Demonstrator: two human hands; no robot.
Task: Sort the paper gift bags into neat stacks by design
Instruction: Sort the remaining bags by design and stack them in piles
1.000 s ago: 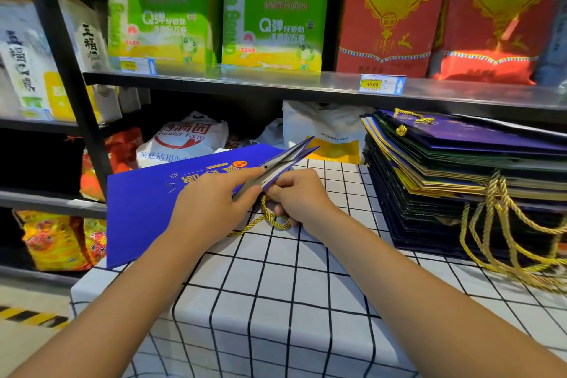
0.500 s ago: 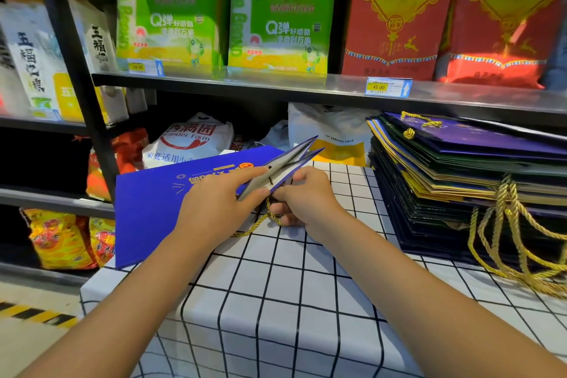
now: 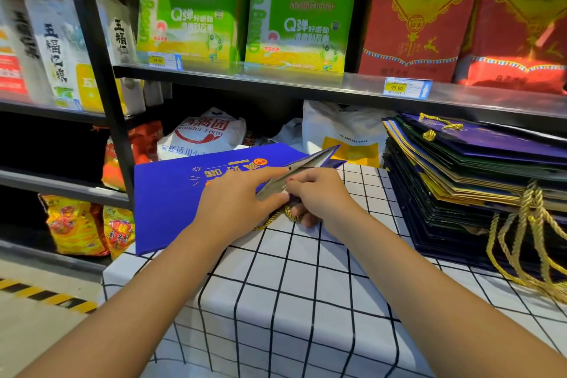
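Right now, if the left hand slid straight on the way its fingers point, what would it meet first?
The left hand points up and to the right along the blue gift bag. Straight on it would probably meet the white sack with the yellow label behind the table; depth there is hard to judge.

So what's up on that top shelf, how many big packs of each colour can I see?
Green packs: 2, one on the left and one beside it
Red packs: 2, one with a yellow diamond and one cut off by the right edge of the view
Total: 4
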